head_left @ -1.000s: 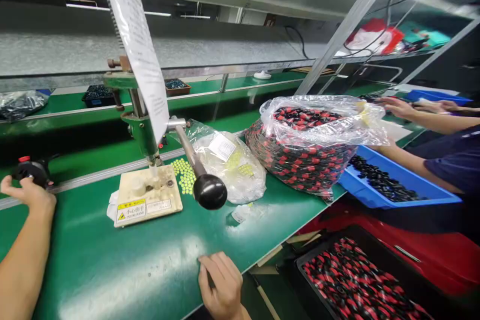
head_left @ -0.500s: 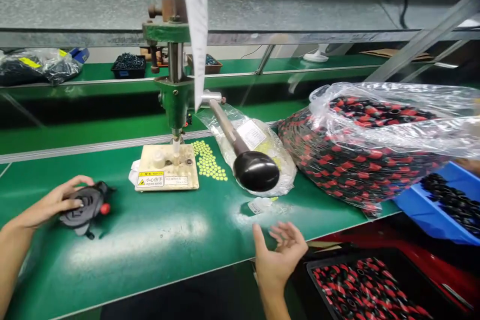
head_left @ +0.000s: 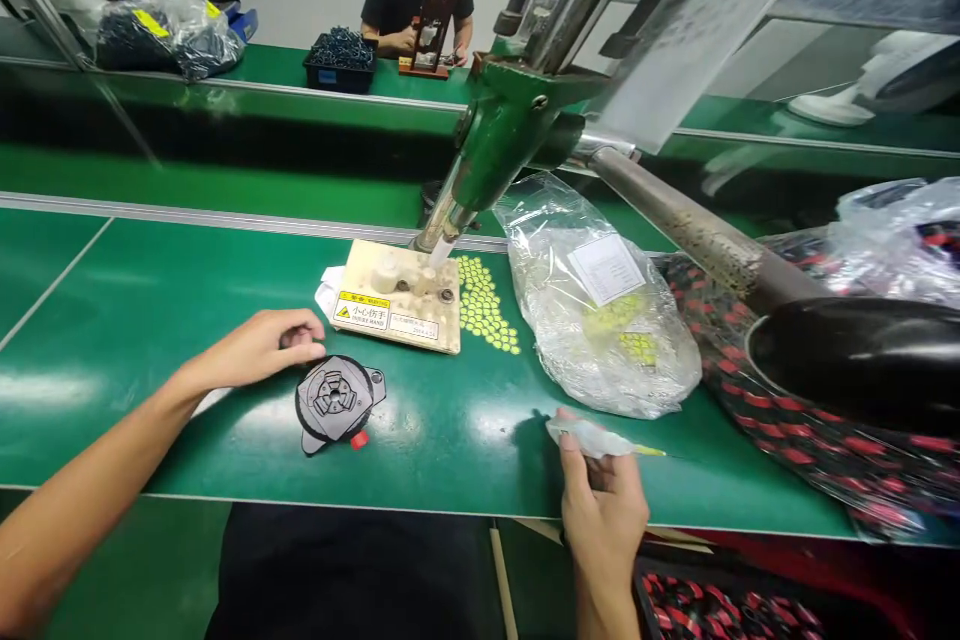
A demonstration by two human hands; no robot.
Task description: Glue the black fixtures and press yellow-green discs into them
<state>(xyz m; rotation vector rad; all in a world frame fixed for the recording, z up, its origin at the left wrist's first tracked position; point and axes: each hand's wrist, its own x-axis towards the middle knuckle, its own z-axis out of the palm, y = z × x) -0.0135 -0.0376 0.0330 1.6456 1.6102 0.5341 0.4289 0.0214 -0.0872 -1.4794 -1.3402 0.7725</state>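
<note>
Fingers of the right hand pinched round a small whitish bottle, its thin yellow tip pointing right, away from the palm. Left hand loosely curled, nothing seen in it; contact with the dark round part beside it can't be told. Part lies on green bench, red knob toward the near edge. Handling, my judgement: light squeeze, tip clear of skin, part steadied by its rim. Beyond: press base, yellow discs beside it, clear bag farther right.

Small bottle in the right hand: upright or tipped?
Tipped: the bottle lies roughly level in the right hand, its yellow tip pointing to the picture's right.
</note>
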